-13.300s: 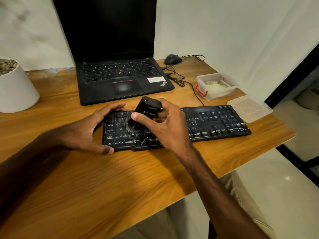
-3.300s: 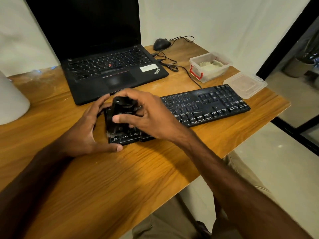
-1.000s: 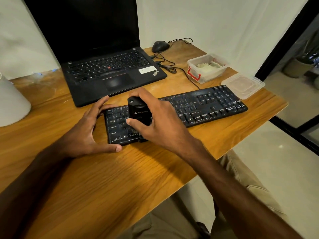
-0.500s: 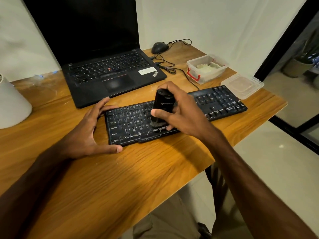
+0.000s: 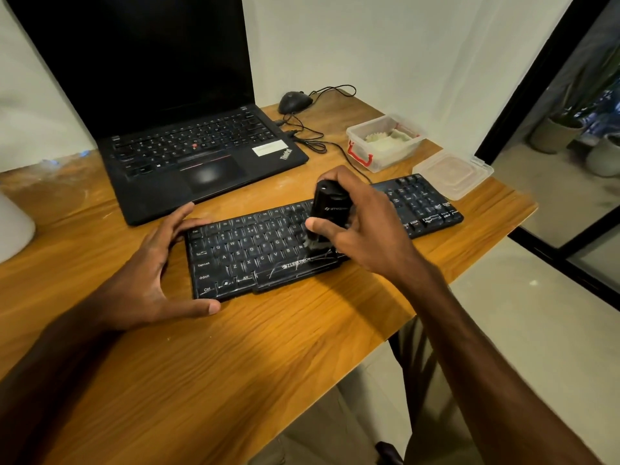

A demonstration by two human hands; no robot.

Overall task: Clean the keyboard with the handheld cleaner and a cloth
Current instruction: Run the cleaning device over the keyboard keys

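— Why is your left hand (image 5: 147, 280) sitting at the left end of the keyboard (image 5: 255, 253)?

— I'm bracing it so it isn't sliding on the tabletop (image 5: 251, 357) while I'm brushing. The fingers (image 5: 172, 228) are spreading out nearly straight and touching the far corner, and the thumb is lying along the near edge. I'm gripping nothing there.

— And the right hand (image 5: 369, 236)?

— It's wrapping the handheld cleaner (image 5: 330, 204), just right of the frame's centre. My fingers (image 5: 342, 176) are curling over its top and far side, and the thumb is pressing its near side. That way I'm holding it upright, with the bristles pointing down onto the keys around the middle of the keyboard, just above the space bar.

— Where's the cloth (image 5: 382, 138)?

— I'm judging it's the pale folded stuff lying in the clear box (image 5: 382, 159) at upper right, well apart from both hands. The lid (image 5: 451, 174) is lying just beside the box. I'm reckoning the right-hand keys and the wiping are yet to come.
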